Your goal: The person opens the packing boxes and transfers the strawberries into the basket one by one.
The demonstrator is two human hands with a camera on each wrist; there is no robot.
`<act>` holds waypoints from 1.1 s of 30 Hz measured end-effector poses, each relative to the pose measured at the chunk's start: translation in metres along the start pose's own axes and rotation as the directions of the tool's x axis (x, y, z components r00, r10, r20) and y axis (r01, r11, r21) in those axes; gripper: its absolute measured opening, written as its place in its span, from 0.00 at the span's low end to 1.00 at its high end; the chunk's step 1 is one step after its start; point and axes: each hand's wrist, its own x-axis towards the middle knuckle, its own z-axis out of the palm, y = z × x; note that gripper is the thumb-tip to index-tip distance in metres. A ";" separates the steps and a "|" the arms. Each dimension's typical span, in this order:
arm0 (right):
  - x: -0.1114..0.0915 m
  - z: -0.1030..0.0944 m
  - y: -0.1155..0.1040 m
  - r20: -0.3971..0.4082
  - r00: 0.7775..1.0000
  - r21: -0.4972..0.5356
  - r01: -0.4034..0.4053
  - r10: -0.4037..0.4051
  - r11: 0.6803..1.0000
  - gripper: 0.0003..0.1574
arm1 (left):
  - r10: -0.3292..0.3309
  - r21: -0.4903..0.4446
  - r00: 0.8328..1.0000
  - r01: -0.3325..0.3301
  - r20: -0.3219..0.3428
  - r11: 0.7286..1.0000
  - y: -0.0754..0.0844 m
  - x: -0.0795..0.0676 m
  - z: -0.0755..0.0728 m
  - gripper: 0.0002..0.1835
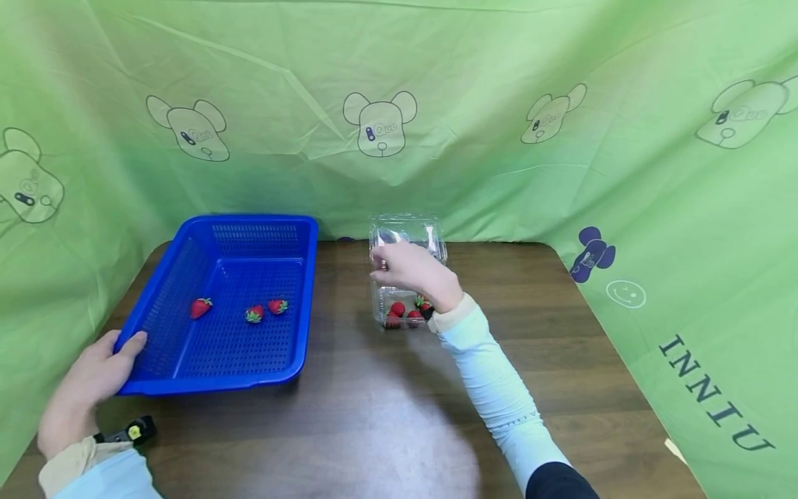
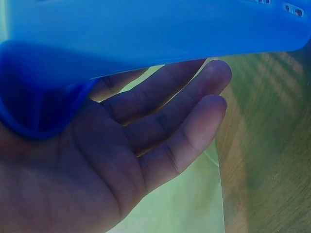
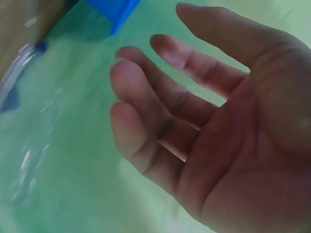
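A blue slotted plastic basket (image 1: 215, 385) stands at the left with three strawberries (image 1: 201, 308) lying apart inside it. My left hand (image 1: 96, 371) grips its near left corner, thumb over the rim. In the left wrist view, the fingers (image 2: 167, 155) of that hand reach along the outside, below the basket wall. Over a clear plastic clamshell box (image 1: 408, 223) with its lid raised hovers my right hand (image 1: 408, 267), fingers loosely bent. The right wrist view shows nothing in its palm. Several strawberries (image 1: 397, 309) lie in the near part of the box, partly behind the wrist.
Both containers stand on a brown wooden table (image 1: 349, 416). A green printed cloth (image 1: 486, 187) hangs behind and along the sides. A black strap with a small yellow-marked device (image 1: 136, 431) is on the left wrist.
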 end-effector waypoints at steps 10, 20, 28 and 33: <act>-0.026 0.031 0.061 0.032 0.980 0.031 -0.196 0.195 0.980 0.11 | -0.016 -0.014 1.000 0.016 -0.005 1.000 0.000 0.000 0.000 0.34; -0.026 0.063 0.081 0.031 0.974 0.001 -0.223 0.223 0.975 0.10 | -0.021 -0.007 1.000 0.021 0.003 1.000 0.002 0.001 0.000 0.35; -0.025 0.075 0.085 -0.012 0.957 -0.062 -0.289 0.288 0.955 0.15 | -0.031 0.001 0.999 0.031 0.042 1.000 0.003 -0.001 -0.001 0.35; -0.023 0.077 0.085 -0.007 0.949 -0.096 -0.316 0.317 0.944 0.17 | -0.028 0.001 0.999 0.028 0.027 1.000 0.003 0.000 -0.002 0.34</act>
